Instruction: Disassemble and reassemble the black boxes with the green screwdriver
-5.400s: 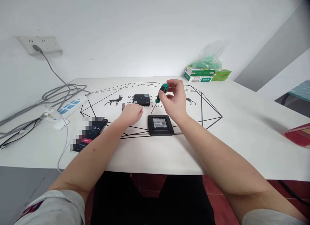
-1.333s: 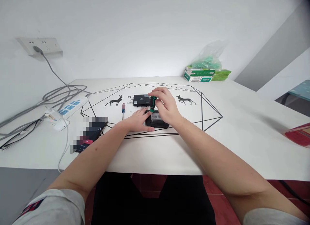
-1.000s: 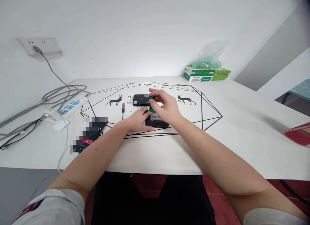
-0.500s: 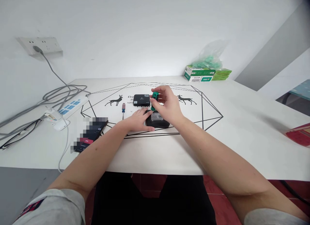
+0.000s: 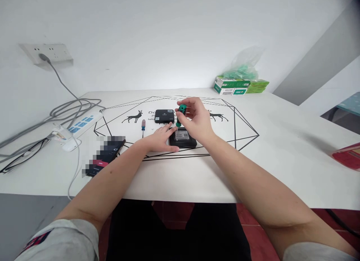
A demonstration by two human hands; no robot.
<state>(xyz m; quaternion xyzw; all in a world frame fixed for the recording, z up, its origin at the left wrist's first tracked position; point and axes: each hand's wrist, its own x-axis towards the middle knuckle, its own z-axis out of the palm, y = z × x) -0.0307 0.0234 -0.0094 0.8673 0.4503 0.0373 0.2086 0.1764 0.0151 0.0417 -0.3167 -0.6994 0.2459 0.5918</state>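
Left hand point(image 5: 159, 140) lies spread against the black case point(image 5: 186, 141) (likely light, stiff; grip its sides), behind the worktop's front edge point(image 5: 180, 199); right hand point(image 5: 197, 120) pinches the screwdriver point(image 5: 182, 111)

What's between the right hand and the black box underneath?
In the head view, a green-handled screwdriver: the right hand holds it, shaft pointing down at the black box.
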